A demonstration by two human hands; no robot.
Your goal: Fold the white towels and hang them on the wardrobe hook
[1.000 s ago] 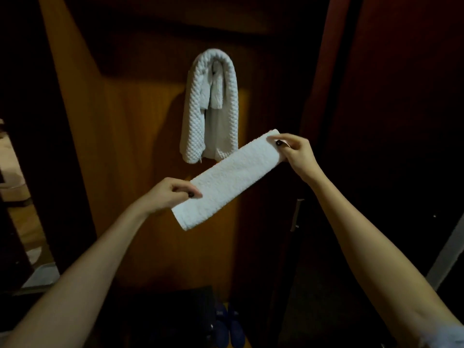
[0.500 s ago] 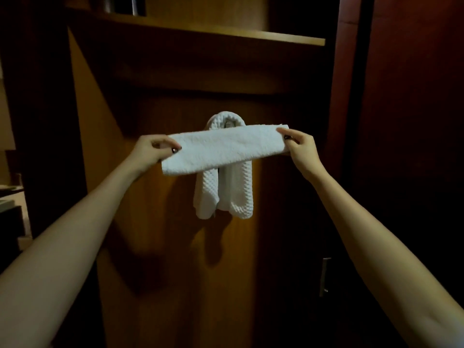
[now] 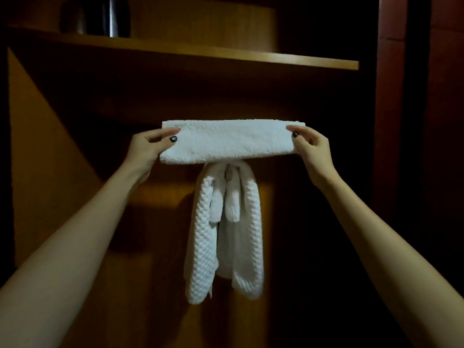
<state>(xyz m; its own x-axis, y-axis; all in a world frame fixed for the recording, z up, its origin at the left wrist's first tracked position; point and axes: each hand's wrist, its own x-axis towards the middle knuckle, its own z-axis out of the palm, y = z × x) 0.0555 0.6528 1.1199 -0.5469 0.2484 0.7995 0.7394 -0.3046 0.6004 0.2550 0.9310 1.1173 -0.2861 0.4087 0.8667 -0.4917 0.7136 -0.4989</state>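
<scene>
I hold a folded white towel (image 3: 232, 141) level in front of the wardrobe back panel. My left hand (image 3: 148, 148) pinches its left end and my right hand (image 3: 312, 148) pinches its right end. Just below it hangs a waffle-textured white towel (image 3: 226, 232), draped over the wardrobe hook (image 3: 228, 173). The held towel covers the top of the hanging one, and only a small grey part of the hook shows.
A wooden shelf (image 3: 226, 55) runs across above the towels, with a dark metal object (image 3: 110, 16) standing on it at the left. Wooden wardrobe panels (image 3: 50, 159) close in behind and to the left; a reddish door (image 3: 442, 146) stands at the right.
Both hands have raised the folded towel from a tilt low in front of the hanging towel to a level hold just above the hook. My view has tilted upward.
</scene>
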